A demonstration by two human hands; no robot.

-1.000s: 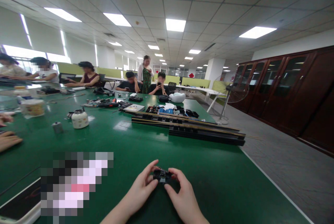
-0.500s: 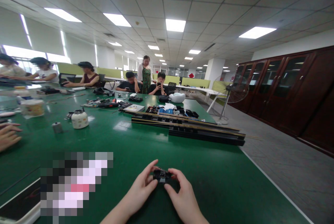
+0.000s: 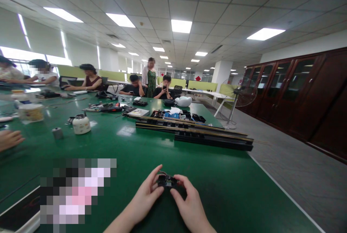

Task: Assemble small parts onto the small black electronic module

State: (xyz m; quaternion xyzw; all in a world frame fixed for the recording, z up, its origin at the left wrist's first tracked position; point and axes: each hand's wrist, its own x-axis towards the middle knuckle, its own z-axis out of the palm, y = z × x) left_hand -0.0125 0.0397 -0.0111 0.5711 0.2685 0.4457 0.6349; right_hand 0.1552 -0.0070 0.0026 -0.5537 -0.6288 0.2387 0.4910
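Observation:
A small black plastic housing (image 3: 167, 181) with electronic parts inside is held between my two hands, low over the green table (image 3: 233, 182). My left hand (image 3: 148, 191) grips its left end between thumb and fingers, the index finger raised a little at the far edge. At the other end, my right hand (image 3: 188, 193) pinches the housing with thumb and index finger. A thin wire seems to stick out at its upper left. The inner parts are too small to name.
Long black rails (image 3: 211, 142) with thin brass-coloured rods lie across the table ahead. A phone-like device (image 3: 21, 211), partly blurred out, lies at lower left. Beyond it are a white jar (image 3: 81, 124), a grey cylinder (image 3: 57, 133) and a co-worker's hand (image 3: 11, 140). Several people sit further back.
The black housing has tilted slightly in my hands, its inner parts showing a little differently. At the left edge, the co-worker's hand has shifted. The view has moved very slightly.

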